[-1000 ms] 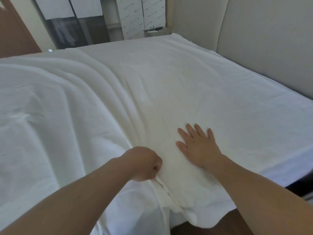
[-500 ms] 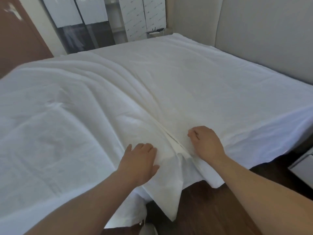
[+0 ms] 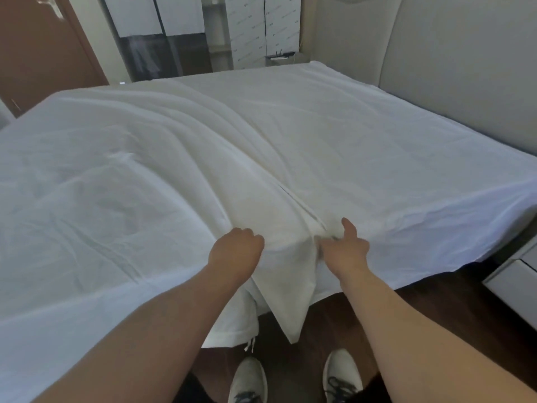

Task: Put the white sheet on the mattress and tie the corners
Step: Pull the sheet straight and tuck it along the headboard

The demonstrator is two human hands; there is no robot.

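The white sheet (image 3: 180, 181) lies spread and wrinkled over the whole mattress, which is hidden beneath it. A long fold runs from the middle of the bed to the near corner, where a flap of sheet (image 3: 287, 309) hangs toward the floor. My left hand (image 3: 235, 253) is on the left of that fold, with its fingers curled into the cloth. On the right of the fold, my right hand (image 3: 345, 247) pinches the cloth with one finger sticking up. A short tie string (image 3: 250, 344) dangles from the hanging hem.
A padded beige headboard (image 3: 453, 65) runs along the bed's right side. A brown door (image 3: 40, 50) stands at the back left, and wardrobes (image 3: 174, 33) behind the bed. A white drawer unit (image 3: 517, 286) sits low on the right. Dark wood floor (image 3: 328, 321) and my shoes (image 3: 343, 376) are below.
Both hands have drawn back toward the near corner, and more floor and hanging sheet show. My right hand went from flat on the sheet to pinching the fold. My left hand flattened, then curled again.
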